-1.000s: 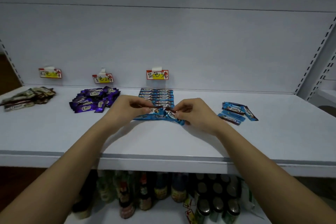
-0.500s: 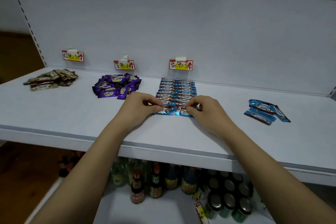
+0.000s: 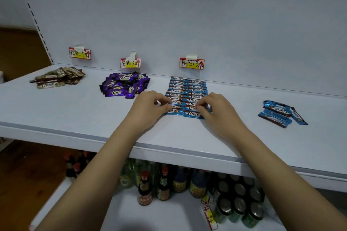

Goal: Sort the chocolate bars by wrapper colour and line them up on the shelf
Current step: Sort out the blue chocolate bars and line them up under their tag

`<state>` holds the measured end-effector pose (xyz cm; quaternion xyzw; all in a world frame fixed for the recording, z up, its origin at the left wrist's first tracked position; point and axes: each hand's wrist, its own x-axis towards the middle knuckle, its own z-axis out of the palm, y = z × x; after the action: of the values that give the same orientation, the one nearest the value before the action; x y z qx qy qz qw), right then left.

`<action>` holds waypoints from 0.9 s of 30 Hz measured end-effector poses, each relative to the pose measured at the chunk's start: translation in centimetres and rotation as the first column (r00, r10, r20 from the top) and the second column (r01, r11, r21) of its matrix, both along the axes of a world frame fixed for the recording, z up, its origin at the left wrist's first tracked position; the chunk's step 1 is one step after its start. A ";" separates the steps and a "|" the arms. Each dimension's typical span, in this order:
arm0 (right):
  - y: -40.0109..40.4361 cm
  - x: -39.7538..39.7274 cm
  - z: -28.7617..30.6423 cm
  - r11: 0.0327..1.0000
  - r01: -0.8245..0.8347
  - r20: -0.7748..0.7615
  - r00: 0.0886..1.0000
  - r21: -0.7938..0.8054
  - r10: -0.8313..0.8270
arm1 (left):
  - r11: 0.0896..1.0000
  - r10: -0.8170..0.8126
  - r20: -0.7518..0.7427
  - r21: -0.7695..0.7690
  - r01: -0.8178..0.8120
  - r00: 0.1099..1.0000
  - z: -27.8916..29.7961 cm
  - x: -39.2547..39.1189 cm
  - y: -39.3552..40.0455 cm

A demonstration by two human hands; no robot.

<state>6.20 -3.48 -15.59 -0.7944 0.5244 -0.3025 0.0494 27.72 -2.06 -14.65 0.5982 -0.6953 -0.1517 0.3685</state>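
Blue bars [image 3: 187, 93] lie mid-shelf in two neat columns under a tag. Left hand [image 3: 148, 108] & right hand [image 3: 216, 110] each pinch the nearest bars' outer ends w/ curled fingers. Left to do, I'd say: loose blue bars [image 3: 281, 113] at right, purple pile [image 3: 124, 84], brown pile [image 3: 58, 78].

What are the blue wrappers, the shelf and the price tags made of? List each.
Blue wrappers: likely glossy plastic or foil film; they glint and crinkle at the ends.
Shelf: probably painted metal; smooth, matte, pale.
Price tags: seemingly paper or card, handwritten, held by tape.
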 end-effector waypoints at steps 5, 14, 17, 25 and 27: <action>0.3 -0.7 0.7 0.998 0.041 0.088 0.995 0.052 -0.045 | 0.995 0.046 0.103 -0.091 -0.037 0.994 0.2 -0.7 0.0; 0.3 -8.2 2.6 0.988 0.132 0.115 0.983 0.083 -0.141 | 0.977 -0.152 0.147 -0.129 0.171 0.977 0.8 -10.8 -0.3; 0.3 -12.9 2.9 0.963 0.239 0.150 0.955 0.126 -0.257 | 0.957 -0.271 0.119 -0.074 0.280 0.955 0.7 -15.4 -1.1; 0.9 -19.7 1.7 0.934 0.288 0.318 0.883 0.211 -0.344 | 0.923 -0.383 0.147 0.020 0.384 0.912 1.3 -23.2 -4.7; 0.7 -19.9 1.6 0.936 0.282 0.293 0.895 0.212 -0.336 | 0.910 -0.415 0.132 0.038 0.413 0.900 0.8 -23.3 -5.1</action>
<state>-13.67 -2.82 -13.96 -0.6332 0.6520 -0.3886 0.1514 4.42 -7.14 -13.83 0.4476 -0.8294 -0.1882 0.2763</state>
